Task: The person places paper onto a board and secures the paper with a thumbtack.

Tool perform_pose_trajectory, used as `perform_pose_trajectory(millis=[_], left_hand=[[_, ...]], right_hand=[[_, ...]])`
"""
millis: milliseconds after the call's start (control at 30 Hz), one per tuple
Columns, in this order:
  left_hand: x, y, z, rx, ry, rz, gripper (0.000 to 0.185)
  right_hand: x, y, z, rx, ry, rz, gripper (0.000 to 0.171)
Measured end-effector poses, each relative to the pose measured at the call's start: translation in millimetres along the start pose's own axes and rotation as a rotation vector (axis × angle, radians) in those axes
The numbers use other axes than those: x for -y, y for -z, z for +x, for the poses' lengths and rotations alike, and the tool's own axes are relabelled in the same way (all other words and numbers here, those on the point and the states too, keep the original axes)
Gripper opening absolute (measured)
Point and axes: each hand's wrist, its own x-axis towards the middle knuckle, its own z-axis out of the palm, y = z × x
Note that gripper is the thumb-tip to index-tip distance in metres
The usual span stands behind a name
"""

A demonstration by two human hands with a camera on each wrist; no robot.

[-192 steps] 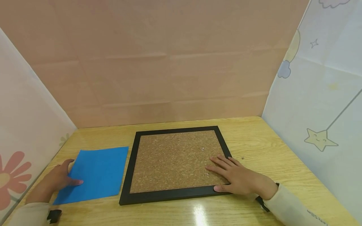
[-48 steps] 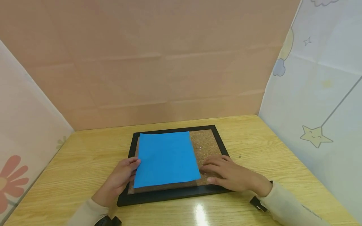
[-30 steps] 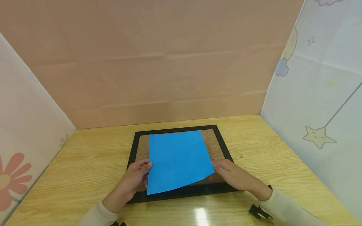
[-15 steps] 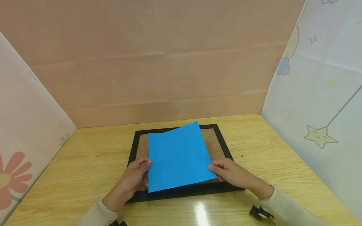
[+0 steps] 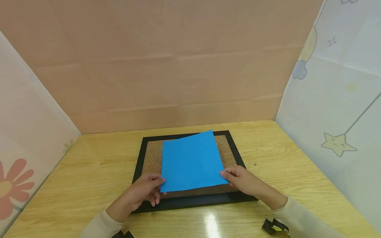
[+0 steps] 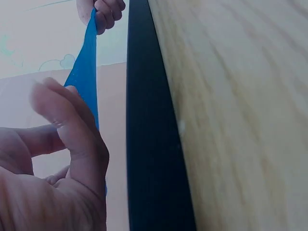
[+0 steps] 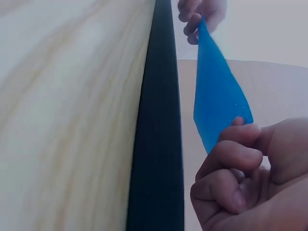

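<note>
Blue sheet (image 5: 191, 162) held over the corkboard (image 5: 151, 158), on the table (image 5: 89, 172); near corners pinched by left hand (image 5: 143, 193) and right hand (image 5: 242, 180), far edge tilted up off the cork. Left wrist: sheet (image 6: 85, 77) edge-on beside the corkboard's black frame (image 6: 149, 144), gripped between thumb and fingers (image 6: 72, 130). Right wrist: sheet (image 7: 216, 101) likewise pinched by curled fingers (image 7: 231, 154) just off the frame.
</note>
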Motion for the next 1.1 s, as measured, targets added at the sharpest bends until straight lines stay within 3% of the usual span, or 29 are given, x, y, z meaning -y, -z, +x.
perform_pose_trajectory(millis=[233, 467, 867, 1100], left_hand=[[6.7, 4.2, 4.7, -0.004, -0.03, 0.028, 0.029], [8.3, 6.5, 5.1, -0.034, -0.026, 0.012, 0.043], [7.3, 3.9, 3.4, 0.015, 0.017, -0.035, 0.032], [8.1, 4.3, 3.4, 0.005, -0.014, -0.02, 0.03]], right_hand=[[-6.8, 1.9, 1.5, -0.017, -0.056, 0.021, 0.055], [-10.1, 3.8, 2.2, 0.044, -0.046, 0.021, 0.05], [-14.5, 2.7, 4.8, 0.021, -0.076, 0.012, 0.047], [-14.8, 3.0, 4.0, 0.009, -0.105, 0.002, 0.046]])
